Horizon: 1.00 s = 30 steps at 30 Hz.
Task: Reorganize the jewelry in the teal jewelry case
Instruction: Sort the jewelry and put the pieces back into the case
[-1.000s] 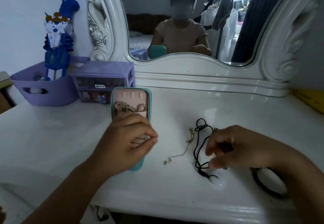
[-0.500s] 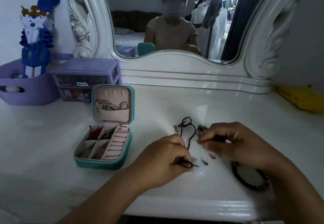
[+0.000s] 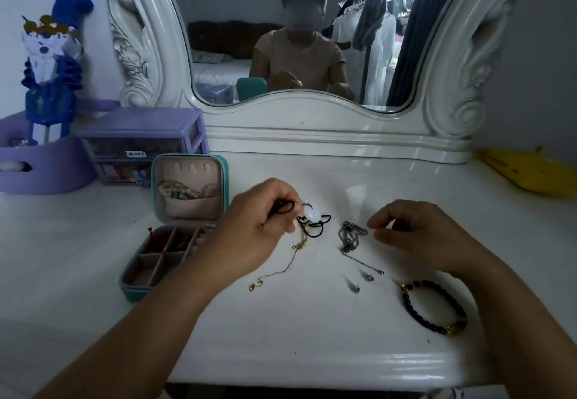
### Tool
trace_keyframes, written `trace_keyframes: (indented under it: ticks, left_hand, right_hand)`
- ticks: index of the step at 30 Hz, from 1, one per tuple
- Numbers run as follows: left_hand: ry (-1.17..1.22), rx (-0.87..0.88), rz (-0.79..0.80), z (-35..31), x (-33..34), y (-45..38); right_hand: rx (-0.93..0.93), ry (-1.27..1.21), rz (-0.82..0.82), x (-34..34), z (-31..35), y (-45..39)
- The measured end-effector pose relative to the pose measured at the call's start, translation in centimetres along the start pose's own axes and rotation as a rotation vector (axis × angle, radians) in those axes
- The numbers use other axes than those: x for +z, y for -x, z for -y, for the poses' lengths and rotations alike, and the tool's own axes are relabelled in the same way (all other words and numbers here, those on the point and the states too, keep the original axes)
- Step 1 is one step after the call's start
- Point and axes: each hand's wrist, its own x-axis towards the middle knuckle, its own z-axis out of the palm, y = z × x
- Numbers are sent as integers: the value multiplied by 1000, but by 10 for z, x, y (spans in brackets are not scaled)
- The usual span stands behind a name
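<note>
Teal jewelry case (image 3: 137, 287) sits open at counter (image 3: 312, 336) left, lid upright with a beaded strand tucked in its pocket, a red item in one tray compartment, other compartments mostly bare (contents partly hidden by the left forearm). Left hand (image 3: 259, 236) pinches the black cord necklace (image 3: 313, 226) with its white pendant, just above the counter; right hand (image 3: 421, 236) has fingers loosely curled near the dark chain (image 3: 349, 236), and I cannot tell whether it touches it. Judgement: early-to-mid stage, since gold chain (image 3: 281, 269), two small earrings (image 3: 362, 283) and black bead bracelet (image 3: 434, 308) lie outside, unsorted.
</note>
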Motion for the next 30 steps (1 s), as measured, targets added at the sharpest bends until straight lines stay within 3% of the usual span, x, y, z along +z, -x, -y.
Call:
trace_keyframes:
  ticks: [7,16,26,30]
  left_hand:
    - [34,-48,-121,-7,5,-9]
    - [193,-91,-163,-10,7,-11]
    - [310,-183,-93,-3,3,-11]
    - [342,-214,-56,-2,4,-11]
  right_hand:
    - [-3,107,80,13,-7,-26]
    - [-27,323,169,25,4,-44]
    - [-127,-140,-7,-2,65,-30]
    - [-225,-342,37,-2,90,-27]
